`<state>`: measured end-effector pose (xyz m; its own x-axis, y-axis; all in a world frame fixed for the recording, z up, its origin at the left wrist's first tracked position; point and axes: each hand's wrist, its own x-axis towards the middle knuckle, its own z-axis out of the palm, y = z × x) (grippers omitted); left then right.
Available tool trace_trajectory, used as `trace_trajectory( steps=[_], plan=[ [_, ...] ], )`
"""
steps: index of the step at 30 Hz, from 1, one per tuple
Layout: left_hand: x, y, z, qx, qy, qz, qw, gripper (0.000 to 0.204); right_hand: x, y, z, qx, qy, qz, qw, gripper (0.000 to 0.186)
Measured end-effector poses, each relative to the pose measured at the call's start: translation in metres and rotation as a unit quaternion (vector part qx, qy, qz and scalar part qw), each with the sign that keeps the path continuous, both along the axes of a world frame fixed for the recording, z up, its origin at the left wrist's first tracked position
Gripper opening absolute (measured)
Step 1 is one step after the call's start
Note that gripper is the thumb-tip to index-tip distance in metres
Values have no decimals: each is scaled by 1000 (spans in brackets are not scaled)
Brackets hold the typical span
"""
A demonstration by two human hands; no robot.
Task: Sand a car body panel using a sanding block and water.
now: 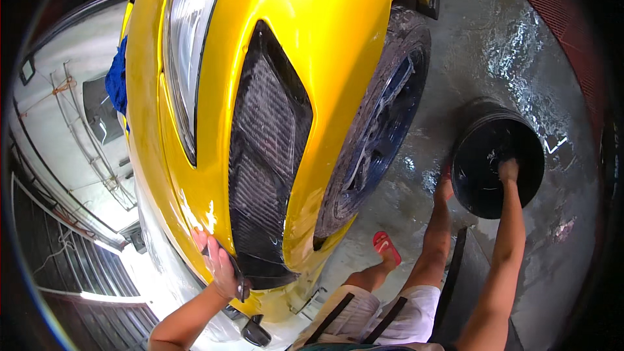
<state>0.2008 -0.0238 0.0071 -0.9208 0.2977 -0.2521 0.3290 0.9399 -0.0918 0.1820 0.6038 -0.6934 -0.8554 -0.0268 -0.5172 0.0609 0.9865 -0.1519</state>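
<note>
My left hand [222, 272] is at the front corner of a glossy yellow car [338, 19], beside a dark carbon-patterned vent [268, 136]. Its fingers curl around a slim dark object [242, 283] that I cannot identify, against the yellow bodywork. My right arm reaches down into a round black bucket [482, 117] on the wet floor. Of my right hand [509, 170], the back and wrist show inside the bucket; the fingers are lost in the dark interior.
A dark-rimmed wheel [380, 123] stands between the vent and the bucket. My foot in a red sandal [387, 248] is beside the car. Bundled blue cloth [117, 78] lies on the car's far left side. Red floor grating [552, 6] borders the wet grey floor [494, 32].
</note>
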Motion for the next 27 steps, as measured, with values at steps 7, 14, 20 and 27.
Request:
trace_trajectory(
  steps=[7,14,20,27],
  plan=[
    [-18,16,0,59,2,-3,998,77,-26,-23,32,-593,-229,-607,477,26],
    [-31,39,12,63,11,22,998,77,-79,-215,407,-742,-223,-493,397,27],
    [-32,40,10,80,33,36,996,78,-31,-386,675,-767,-171,-252,565,26],
    [75,20,-1,46,83,137,986,81,-28,-483,743,-566,-8,152,810,16]
  ],
)
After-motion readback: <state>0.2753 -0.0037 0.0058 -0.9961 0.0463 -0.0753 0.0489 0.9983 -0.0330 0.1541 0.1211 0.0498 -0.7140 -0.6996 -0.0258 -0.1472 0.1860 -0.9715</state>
